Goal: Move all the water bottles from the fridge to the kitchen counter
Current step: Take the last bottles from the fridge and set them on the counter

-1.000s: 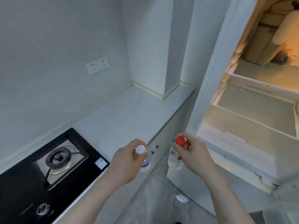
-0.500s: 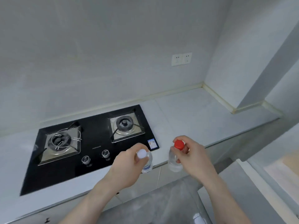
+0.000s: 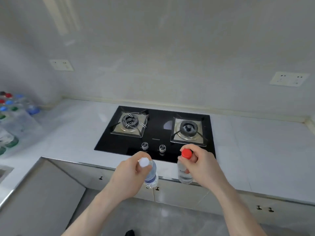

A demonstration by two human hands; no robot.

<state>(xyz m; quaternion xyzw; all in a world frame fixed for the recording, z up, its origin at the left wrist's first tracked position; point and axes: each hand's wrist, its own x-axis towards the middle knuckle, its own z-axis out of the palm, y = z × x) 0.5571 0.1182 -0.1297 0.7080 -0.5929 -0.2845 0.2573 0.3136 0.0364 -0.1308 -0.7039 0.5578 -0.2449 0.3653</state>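
My left hand (image 3: pixel 131 176) grips a white-capped water bottle (image 3: pixel 150 174) near its neck, fingers curled round it, low centre of the frame. My right hand (image 3: pixel 199 167) grips a red-capped water bottle (image 3: pixel 185 169) the same way, just right of the first. Both bottles hang upright over the front edge of the tabletop (image 3: pixel 71 133), not set down.

Half a second ago the gas hob (image 3: pixel 156 132) sat at centre left; it now lies at the centre, directly beyond my hands, both burners and the two knobs in full sight. The fridge, lower right before, is out of frame. A second wall socket (image 3: pixel 61 65) has come in at upper left, and a cluster of bottles (image 3: pixel 12 116) with red, blue and green caps now stands on the tabletop at the left edge. My grip on both bottles is unchanged.
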